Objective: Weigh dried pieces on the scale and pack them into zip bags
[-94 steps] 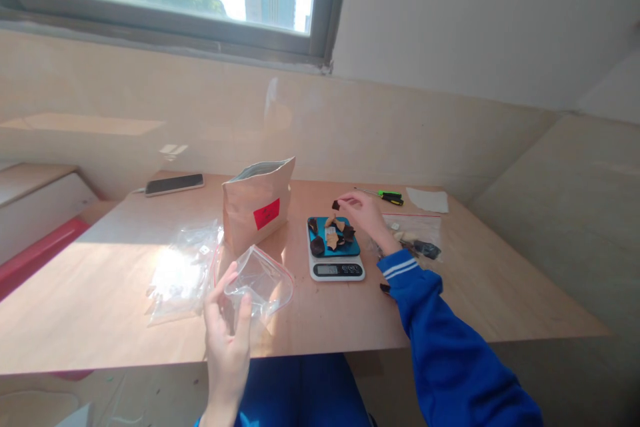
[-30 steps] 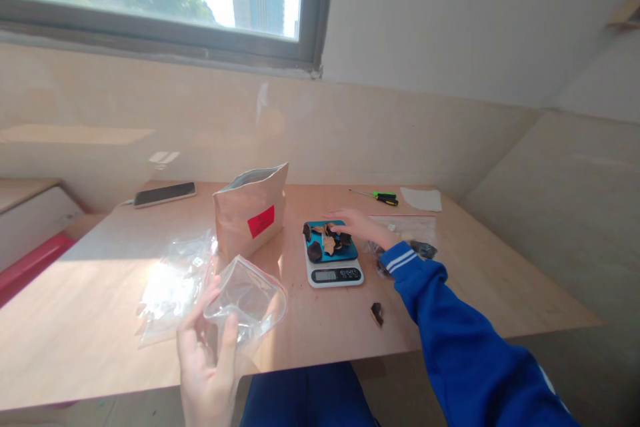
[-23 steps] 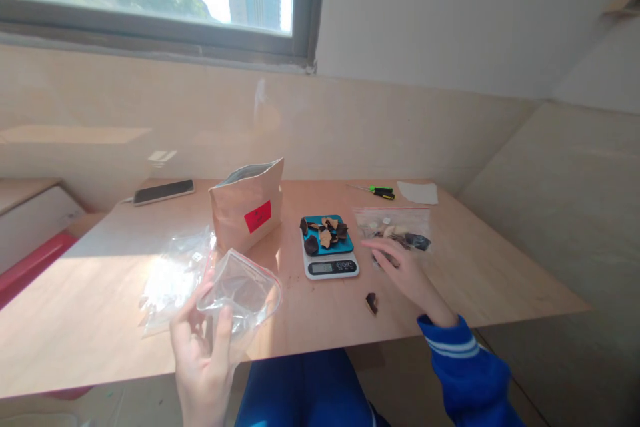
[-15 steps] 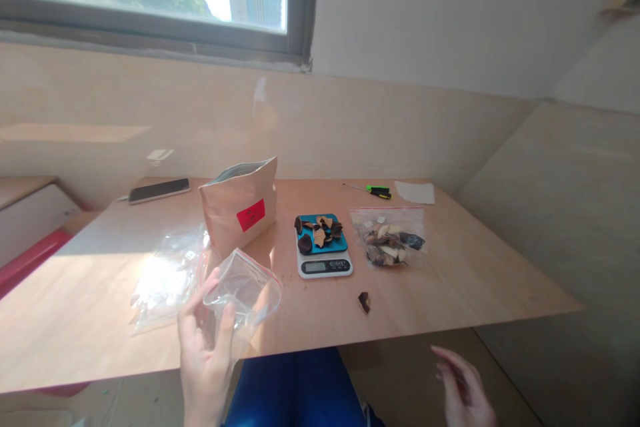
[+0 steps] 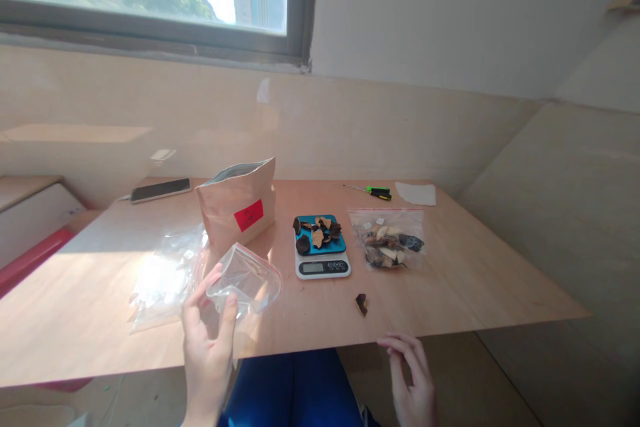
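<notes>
My left hand (image 5: pixel 209 340) grips a clear zip bag (image 5: pixel 245 283) with a red seal line, its mouth spread wide. Past the table's front edge, my right hand (image 5: pixel 410 373) holds nothing, its fingers loosely bent and apart. Nearest to it lies a single dark dried piece (image 5: pixel 361 305). Several brown and black dried pieces (image 5: pixel 319 233) rest on the blue plate of a white digital scale (image 5: pixel 323 267); its reading is too small to make out. To the scale's right lies a zip bag of dried slices (image 5: pixel 387 245).
A kraft pouch (image 5: pixel 225 213) with a red label stands open behind my left hand. Clear bags (image 5: pixel 163 280) lie to the left. A phone (image 5: pixel 160 191), a screwdriver (image 5: pixel 377 192) and white paper (image 5: pixel 415 193) lie along the back of the wooden table (image 5: pixel 480 273).
My right hand has moved left and slightly up, closer to the loose dried piece. My left hand still holds the bag in nearly the same spot.
</notes>
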{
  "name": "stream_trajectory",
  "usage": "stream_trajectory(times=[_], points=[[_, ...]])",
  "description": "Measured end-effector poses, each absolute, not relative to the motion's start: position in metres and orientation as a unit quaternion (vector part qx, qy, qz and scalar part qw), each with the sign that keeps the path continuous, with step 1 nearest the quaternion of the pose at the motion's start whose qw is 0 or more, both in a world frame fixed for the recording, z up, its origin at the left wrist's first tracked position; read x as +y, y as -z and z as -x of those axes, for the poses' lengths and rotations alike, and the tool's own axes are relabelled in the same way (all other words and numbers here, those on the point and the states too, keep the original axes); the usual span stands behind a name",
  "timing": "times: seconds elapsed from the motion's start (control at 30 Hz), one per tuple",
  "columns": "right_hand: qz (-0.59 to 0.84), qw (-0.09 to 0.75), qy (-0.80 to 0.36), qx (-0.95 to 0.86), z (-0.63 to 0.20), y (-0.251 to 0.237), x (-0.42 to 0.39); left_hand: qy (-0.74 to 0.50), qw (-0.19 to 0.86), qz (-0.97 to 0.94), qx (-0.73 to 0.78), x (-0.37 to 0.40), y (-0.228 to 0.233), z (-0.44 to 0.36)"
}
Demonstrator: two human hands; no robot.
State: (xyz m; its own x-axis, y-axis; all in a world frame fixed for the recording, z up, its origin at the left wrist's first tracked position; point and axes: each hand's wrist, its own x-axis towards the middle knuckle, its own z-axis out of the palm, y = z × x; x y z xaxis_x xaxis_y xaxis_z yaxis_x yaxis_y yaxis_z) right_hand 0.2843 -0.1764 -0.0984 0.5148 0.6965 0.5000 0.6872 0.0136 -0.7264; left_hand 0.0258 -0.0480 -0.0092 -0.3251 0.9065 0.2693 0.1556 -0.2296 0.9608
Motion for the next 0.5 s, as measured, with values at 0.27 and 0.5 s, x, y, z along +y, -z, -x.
stream_trajectory(times=[0.27, 0.5], points=[[0.678, 0.534, -0.001, -0.505, -0.262, 0.088, -0.166, -0.607, 0.242, -0.511, 0.559, -0.047, 0.008, -0.016], [0.666, 0.5, -0.036, -0.553, -0.269, 0.056, -0.134, -0.638, 0.169, -0.553, 0.509, -0.045, 0.006, -0.029]])
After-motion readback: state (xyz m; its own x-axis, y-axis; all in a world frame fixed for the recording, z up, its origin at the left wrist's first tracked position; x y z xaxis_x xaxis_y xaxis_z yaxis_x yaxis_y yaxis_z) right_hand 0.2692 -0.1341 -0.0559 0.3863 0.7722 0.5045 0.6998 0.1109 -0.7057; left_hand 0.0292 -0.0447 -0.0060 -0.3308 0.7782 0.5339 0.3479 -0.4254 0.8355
